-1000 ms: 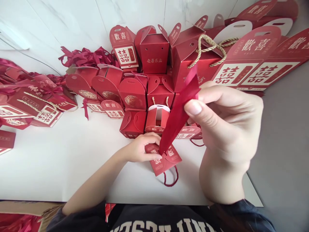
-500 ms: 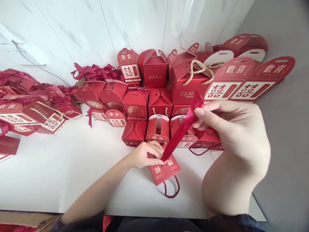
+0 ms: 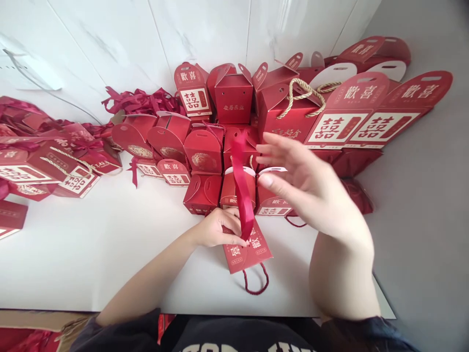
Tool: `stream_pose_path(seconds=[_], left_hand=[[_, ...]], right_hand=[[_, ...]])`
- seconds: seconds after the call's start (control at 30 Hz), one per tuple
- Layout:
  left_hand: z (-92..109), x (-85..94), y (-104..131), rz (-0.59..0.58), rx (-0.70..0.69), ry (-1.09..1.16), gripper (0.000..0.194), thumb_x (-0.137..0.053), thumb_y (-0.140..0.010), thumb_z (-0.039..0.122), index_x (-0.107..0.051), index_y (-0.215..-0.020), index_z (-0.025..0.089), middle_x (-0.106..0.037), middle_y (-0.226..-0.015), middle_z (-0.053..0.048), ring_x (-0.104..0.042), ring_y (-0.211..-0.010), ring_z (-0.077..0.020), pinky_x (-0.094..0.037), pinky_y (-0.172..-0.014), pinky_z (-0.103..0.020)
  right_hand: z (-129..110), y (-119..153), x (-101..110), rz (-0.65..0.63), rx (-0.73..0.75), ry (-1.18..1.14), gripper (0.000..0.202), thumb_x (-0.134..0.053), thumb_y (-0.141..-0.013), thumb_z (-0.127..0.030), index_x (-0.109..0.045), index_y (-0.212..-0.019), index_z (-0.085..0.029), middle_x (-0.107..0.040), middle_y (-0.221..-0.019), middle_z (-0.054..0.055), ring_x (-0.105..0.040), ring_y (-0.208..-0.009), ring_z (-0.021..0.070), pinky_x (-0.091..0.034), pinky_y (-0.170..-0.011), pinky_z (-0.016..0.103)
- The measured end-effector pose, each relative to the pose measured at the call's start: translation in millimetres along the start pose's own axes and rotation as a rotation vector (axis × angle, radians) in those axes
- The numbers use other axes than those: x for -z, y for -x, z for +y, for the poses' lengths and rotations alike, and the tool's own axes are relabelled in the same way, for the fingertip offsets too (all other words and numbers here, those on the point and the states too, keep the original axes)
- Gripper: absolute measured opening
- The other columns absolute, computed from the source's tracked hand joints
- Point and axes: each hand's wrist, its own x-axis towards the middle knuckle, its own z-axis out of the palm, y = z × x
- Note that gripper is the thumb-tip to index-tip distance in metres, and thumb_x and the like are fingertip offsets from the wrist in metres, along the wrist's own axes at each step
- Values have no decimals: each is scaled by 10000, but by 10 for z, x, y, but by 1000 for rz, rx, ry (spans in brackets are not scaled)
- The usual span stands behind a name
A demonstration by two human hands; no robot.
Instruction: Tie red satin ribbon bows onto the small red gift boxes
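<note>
A red paper gift box (image 3: 246,256) lies on the table before me, its dark red cord handle (image 3: 257,292) looped toward my body. My left hand (image 3: 222,229) is closed on the box's far left side, thumb laid across the top. From beside that thumb tip a red satin ribbon (image 3: 242,190) rises and curves upward, its upper end loose. Where the ribbon enters the box is partly hidden by the thumb. My right hand (image 3: 304,183) hovers to the right of the ribbon, fingers spread and holding nothing.
Rows of red gift boxes (image 3: 203,152) stand behind, against a marbled wall. A heap of ribbons (image 3: 141,103) lies at the back. Ribboned boxes (image 3: 44,159) are piled at left. Tall flat-lidded boxes (image 3: 388,128) lean at right by a grey wall.
My right hand has let go of the ribbon and opened, moving slightly left. The ribbon's free end has swung left and now stands nearly upright. My left hand keeps its place on the box.
</note>
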Motion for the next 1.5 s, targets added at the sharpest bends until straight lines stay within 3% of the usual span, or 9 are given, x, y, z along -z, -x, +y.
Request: stream_pose_path(seconds=[0.1,0.2,0.37,0.6,0.8,1.0,1.17,1.37,1.5], left_hand=[[-30,18,0,-20,-33,-20,125,-787,-752,290,-781,-704,174,-741,-756,-82,-644,-920,-206,-496,-904,-349],[-53,27,2,-37,-42,-41,99,-784,-755,264,-784,-700,181,-739,-721,-75,-632,-927,-202,-487,-880,-326],[-60,28,-3,-52,-28,-48,105,-775,-767,282,-790,-721,189,-754,-752,-79,-635,-939,-207,-475,-892,-339],[-50,19,-3,-38,-49,-43,94,-771,-770,276,-785,-724,196,-766,-800,-76,-638,-951,-211,-488,-893,-338],[-38,6,-10,-29,-49,-34,81,-766,-775,264,-788,-743,192,-752,-766,-74,-629,-976,-217,-490,-919,-342],[-32,-1,-10,-10,7,6,135,-777,-759,302,-776,-696,183,-705,-682,-69,-617,-935,-221,-508,-863,-340],[12,16,-21,-13,16,-9,135,-746,-794,304,-795,-752,185,-726,-727,-79,-612,-936,-213,-501,-881,-333],[79,45,-44,-58,43,30,225,-650,-871,352,-788,-847,176,-746,-892,-90,-624,-959,-222,-485,-897,-351],[142,68,-66,-95,59,14,340,-624,-885,370,-725,-647,148,-664,-683,-62,-583,-830,-194,-471,-829,-322]], right_hand=[[100,117,28,-224,-129,306,151,-616,-917,-320,-692,-1000,-219,-715,-887,22,-658,-762,169,-515,-595,270],[211,338,69,-446,-239,435,297,-520,-963,-328,-644,-725,-202,-627,-637,-7,-549,-559,137,-421,-513,265],[420,644,-60,-514,-360,251,91,-563,-926,-268,-643,-922,-224,-654,-776,-8,-568,-662,145,-441,-599,265],[519,810,-387,-269,-308,120,100,-575,-817,-99,-569,-823,-199,-588,-838,6,-538,-785,160,-448,-740,301],[573,978,-571,62,-361,63,108,-608,-842,-184,-519,-787,-209,-593,-791,0,-554,-761,165,-451,-733,308],[641,1102,-595,392,-488,-320,261,-723,-821,-272,-509,-968,-241,-642,-701,-39,-610,-630,142,-498,-622,273],[475,1125,-577,569,-327,-188,236,-783,-759,-197,-575,-866,-227,-664,-733,-20,-678,-671,148,-545,-609,261],[256,1068,-720,575,-30,-49,281,-777,-713,-87,-602,-866,-246,-639,-729,-13,-659,-672,175,-572,-578,319],[164,1035,-823,428,197,-4,356,-737,-722,12,-622,-953,-233,-635,-687,-23,-626,-592,150,-551,-529,307]])
